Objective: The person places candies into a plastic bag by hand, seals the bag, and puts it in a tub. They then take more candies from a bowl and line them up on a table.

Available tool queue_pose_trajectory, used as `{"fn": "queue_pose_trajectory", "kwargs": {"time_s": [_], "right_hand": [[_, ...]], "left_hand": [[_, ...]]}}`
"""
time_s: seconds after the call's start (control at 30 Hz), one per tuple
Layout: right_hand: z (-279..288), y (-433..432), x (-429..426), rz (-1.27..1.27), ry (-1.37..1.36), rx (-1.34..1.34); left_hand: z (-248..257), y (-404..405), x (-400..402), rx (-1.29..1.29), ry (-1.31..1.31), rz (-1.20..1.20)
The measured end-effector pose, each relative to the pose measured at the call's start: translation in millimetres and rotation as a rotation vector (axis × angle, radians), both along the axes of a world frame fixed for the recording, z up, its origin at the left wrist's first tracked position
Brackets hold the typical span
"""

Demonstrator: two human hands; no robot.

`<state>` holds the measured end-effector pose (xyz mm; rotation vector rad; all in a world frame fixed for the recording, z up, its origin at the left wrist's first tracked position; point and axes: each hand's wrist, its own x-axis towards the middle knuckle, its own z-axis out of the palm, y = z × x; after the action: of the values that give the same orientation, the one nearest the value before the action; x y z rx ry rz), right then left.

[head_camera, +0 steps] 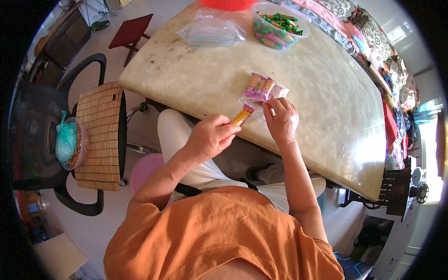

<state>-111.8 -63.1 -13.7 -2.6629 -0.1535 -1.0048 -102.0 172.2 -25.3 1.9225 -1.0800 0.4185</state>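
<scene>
Between the thumb and fingers of my left hand point(214, 135) is a small wrapped snack point(242, 116), yellow with a purple end. It is held just over the table's near edge. My right hand point(283, 119) pinches the near edge of a clear plastic bag point(280, 91). Several purple-and-yellow wrapped snacks point(260, 85) lie in that bag on the marble-patterned table point(325, 105). The bag's loose clear plastic reaches toward the snack in my left hand. My right fingertips partly hide the bag's edge.
At the table's far side are a clear plastic tub point(280, 35) of green-wrapped snacks, a clear bag of flat packets point(213, 33) and a red basin point(229, 2). To the left, an office chair point(98, 140) carries a bowl point(83, 140) with a green plastic bag point(66, 140).
</scene>
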Motion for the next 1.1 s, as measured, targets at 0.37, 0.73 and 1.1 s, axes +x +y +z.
{"fn": "queue_pose_trajectory", "kwargs": {"time_s": [0.37, 0.73, 1.1], "right_hand": [[-4.9, 4.1, -3.3, 0.052, 0.000, 0.076], [-32.4, 4.8, -19.1, 0.094, 0.025, 0.070], [-35.5, 1.4, -23.3, 0.144, 0.046, 0.081]], "left_hand": [[-6.2, -59.8, 33.9, 0.118, -0.189, 0.190], [-12.9, -76.3, 53.1, 0.082, -0.145, 0.275], [-11.8, -100.4, 72.0, 0.279, 0.013, 0.340]]}}
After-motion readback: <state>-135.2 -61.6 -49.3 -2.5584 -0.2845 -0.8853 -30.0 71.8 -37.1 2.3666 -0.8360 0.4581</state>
